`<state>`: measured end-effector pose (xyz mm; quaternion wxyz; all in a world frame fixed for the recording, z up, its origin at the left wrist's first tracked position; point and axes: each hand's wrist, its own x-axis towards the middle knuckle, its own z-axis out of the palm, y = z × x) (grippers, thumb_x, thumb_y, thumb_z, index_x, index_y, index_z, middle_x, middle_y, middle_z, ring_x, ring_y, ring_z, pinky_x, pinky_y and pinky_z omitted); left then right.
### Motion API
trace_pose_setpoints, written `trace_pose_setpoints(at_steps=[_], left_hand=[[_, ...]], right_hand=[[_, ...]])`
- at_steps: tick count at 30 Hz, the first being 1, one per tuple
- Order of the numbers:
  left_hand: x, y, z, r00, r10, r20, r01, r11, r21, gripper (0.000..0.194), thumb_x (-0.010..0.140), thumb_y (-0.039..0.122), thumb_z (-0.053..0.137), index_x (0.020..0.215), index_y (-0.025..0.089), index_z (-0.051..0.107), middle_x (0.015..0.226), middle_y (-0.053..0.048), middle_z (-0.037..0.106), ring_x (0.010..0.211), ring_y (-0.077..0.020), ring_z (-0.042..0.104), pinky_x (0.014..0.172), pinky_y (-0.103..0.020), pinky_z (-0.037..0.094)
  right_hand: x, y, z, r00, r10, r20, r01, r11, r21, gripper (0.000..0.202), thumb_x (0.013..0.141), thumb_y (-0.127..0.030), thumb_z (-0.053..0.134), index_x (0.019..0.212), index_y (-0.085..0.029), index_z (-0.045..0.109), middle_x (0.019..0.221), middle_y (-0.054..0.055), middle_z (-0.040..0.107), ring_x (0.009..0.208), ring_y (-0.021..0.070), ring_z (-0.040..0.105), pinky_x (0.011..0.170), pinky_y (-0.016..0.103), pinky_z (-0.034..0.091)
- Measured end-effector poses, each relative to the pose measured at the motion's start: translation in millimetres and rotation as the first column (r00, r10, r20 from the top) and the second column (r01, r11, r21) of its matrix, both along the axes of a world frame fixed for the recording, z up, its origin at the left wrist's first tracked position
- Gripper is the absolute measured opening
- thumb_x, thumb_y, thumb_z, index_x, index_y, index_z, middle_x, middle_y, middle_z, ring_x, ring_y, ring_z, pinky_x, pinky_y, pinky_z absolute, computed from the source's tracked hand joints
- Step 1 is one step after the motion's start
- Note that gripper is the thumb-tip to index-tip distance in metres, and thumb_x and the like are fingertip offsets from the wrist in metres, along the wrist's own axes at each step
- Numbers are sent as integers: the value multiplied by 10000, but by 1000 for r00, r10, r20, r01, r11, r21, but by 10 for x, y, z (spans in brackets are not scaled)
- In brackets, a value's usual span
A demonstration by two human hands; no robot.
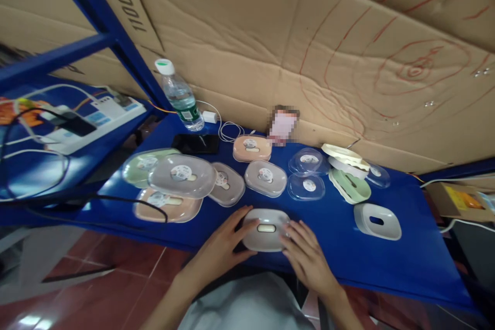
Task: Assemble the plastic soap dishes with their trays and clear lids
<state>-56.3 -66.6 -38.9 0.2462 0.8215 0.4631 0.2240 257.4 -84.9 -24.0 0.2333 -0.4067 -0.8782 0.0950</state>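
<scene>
A grey oval box point(255, 242) with a cream oval piece point(266, 228) in its middle lies at the front edge of the blue table. My left hand point(232, 240) grips its left side, thumb and fingers around the rim. On its right side rests my right hand point(303, 247), fingers laid against the edge and slightly spread. Just behind it sits a grey box with a clear, labelled lid point(265, 179). Another grey box with an oval hole point(378, 221) stands apart on the right.
Several lidded boxes point(181, 176) overlap at the left, with a peach box point(252, 148) behind. Clear lids point(306, 187) and stacked green and cream parts point(350, 185) lie to the right. A water bottle point(181, 100), black phone point(195, 143) and cables are at the back left.
</scene>
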Motion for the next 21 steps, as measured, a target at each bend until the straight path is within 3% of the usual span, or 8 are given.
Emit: trace_pose_setpoints(at_steps=[4, 6, 9, 11, 14, 16, 19, 21], left_hand=[[42, 6, 22, 1000, 5, 5, -5, 999, 49, 814, 878, 201, 859, 1598, 350, 509, 1762, -129, 371, 1570, -345, 481, 1205, -532, 537], [56, 13, 35, 1000, -5, 13, 4, 997, 79, 831, 873, 244, 877, 1607, 342, 499, 1780, -136, 334, 1577, -353, 468, 1204, -542, 536], [76, 14, 50, 1000, -11, 16, 9, 995, 100, 851, 862, 284, 893, 1612, 333, 494, 1763, -143, 365, 1565, -358, 481, 1199, -554, 540], [88, 10, 54, 1000, -6, 19, 4, 995, 102, 823, 893, 286, 861, 1622, 333, 480, 1743, -147, 394, 1554, -356, 492, 1199, -558, 538], [99, 11, 47, 1000, 3, 31, -6, 995, 96, 744, 946, 301, 802, 1618, 334, 485, 1713, -146, 431, 1537, -349, 509, 1198, -553, 540], [99, 24, 39, 999, 2, 34, -5, 996, 85, 706, 958, 324, 792, 1603, 340, 503, 1697, -139, 448, 1527, -345, 517, 1196, -551, 542], [99, 55, 35, 999, -5, 33, 3, 999, 48, 701, 963, 345, 789, 1601, 352, 498, 1688, -127, 461, 1519, -335, 524, 1200, -543, 540], [108, 72, 39, 999, 7, 41, -7, 1000, 9, 771, 959, 343, 794, 1641, 359, 435, 1679, -119, 480, 1510, -324, 534, 1204, -526, 540]], right_hand=[[366, 235, 99, 949, -315, -13, 315, 948, 53, 569, 1098, -208, 515, 1652, -327, 469, 1611, 92, 602, 1539, 331, 528, 1202, 618, 528], [493, 359, 120, 920, -390, 22, 389, 920, 48, 574, 1117, -224, 478, 1677, -333, 420, 1678, 97, 522, 1595, 353, 440, 1218, 656, 479], [550, 482, 88, 911, -401, 101, 399, 916, 40, 589, 1134, -311, 485, 1707, -324, 350, 1729, 122, 442, 1619, 388, 380, 1229, 702, 419], [537, 504, 41, 915, -381, 134, 382, 924, 16, 614, 1128, -391, 520, 1710, -314, 342, 1685, 143, 494, 1569, 397, 445, 1218, 696, 424], [538, 466, -24, 908, -398, 133, 401, 916, -2, 602, 1092, -488, 592, 1650, -307, 458, 1449, 162, 655, 1377, 388, 603, 1132, 646, 505], [572, 423, -57, 889, -442, 119, 443, 896, 21, 572, 1051, -551, 644, 1560, -298, 573, 1349, 168, 665, 1336, 410, 611, 1094, 658, 519], [635, 363, -94, 888, -454, 78, 454, 891, 20, 563, 1029, -574, 671, 1503, -274, 612, 1493, 189, 589, 1485, 454, 503, 1144, 711, 481], [640, 327, -105, 889, -456, 27, 457, 890, -5, 554, 1044, -529, 670, 1530, -277, 584, 1576, 178, 549, 1545, 433, 459, 1179, 696, 479]])
